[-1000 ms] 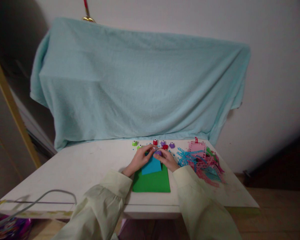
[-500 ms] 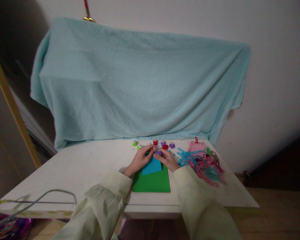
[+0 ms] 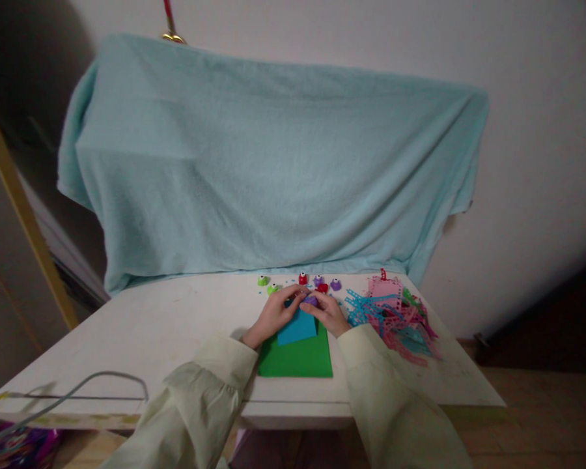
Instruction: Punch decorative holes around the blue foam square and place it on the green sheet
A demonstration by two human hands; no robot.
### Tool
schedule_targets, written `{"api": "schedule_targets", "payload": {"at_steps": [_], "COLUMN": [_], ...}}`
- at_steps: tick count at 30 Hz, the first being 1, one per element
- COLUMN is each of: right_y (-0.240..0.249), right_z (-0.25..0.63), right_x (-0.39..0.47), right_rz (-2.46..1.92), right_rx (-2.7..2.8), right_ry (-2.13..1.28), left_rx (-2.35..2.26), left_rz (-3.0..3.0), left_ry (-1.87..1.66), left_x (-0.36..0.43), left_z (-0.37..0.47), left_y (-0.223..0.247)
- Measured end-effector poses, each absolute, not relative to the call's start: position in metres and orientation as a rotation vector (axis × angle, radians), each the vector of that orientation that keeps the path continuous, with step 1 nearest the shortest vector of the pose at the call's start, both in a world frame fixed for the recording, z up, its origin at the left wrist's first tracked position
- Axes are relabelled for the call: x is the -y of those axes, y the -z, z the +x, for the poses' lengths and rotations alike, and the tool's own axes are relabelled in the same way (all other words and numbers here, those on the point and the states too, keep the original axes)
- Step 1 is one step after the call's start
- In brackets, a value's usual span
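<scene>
A small purple craft paper punch point(image 3: 311, 300) is gripped in my right hand point(image 3: 331, 312), thumb in front and fingers behind. My left hand point(image 3: 278, 309) meets it from the other side, its fingers closed at the upper part of a blue sheet of paper point(image 3: 297, 329). Where the paper's top edge meets the punch is hidden by my fingers. Under the blue sheet lies a green sheet point(image 3: 295, 358), flat on the white table. Just beyond my hands stand red point(image 3: 303, 278), purple point(image 3: 335, 284) and green point(image 3: 262, 281) punches with eye-like tops.
At the right, a tangled heap of hole-punched paper strips point(image 3: 400, 319) in pink, blue and green covers part of the white table point(image 3: 176, 326). Tiny blue paper bits lie around the punches. A light-blue cloth point(image 3: 283, 169) hangs behind, and a grey cable point(image 3: 97, 374) loops at the front left.
The purple punch has turned slightly between my fingers. Both hands stay almost in the same place, and the sheets have hardly moved.
</scene>
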State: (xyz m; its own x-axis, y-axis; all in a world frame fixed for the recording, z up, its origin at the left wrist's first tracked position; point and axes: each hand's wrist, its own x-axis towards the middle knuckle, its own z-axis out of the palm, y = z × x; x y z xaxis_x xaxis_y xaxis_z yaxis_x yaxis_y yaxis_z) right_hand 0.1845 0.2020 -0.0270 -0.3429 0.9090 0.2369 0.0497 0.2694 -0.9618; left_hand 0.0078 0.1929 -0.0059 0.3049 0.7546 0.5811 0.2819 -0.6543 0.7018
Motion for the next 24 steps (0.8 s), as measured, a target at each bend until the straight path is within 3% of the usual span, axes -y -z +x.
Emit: {"api": "schedule_targets", "payload": {"at_steps": [12, 24], "right_y": [0.035, 0.029], "right_z": [0.183, 0.186], "right_x": [-0.211, -0.212], "right_rz": [-0.93, -1.031], "right_rx": [1.418, 1.291], "right_ry": [-1.261, -1.178], "left_rx": [-1.183, -0.967], "left_rz": [1.739, 1.716], "left_ry": [-1.374, -1.066], "left_x": [-0.203, -0.221], "left_z": [0.004, 0.002], "left_y": [0.01, 0.036]}}
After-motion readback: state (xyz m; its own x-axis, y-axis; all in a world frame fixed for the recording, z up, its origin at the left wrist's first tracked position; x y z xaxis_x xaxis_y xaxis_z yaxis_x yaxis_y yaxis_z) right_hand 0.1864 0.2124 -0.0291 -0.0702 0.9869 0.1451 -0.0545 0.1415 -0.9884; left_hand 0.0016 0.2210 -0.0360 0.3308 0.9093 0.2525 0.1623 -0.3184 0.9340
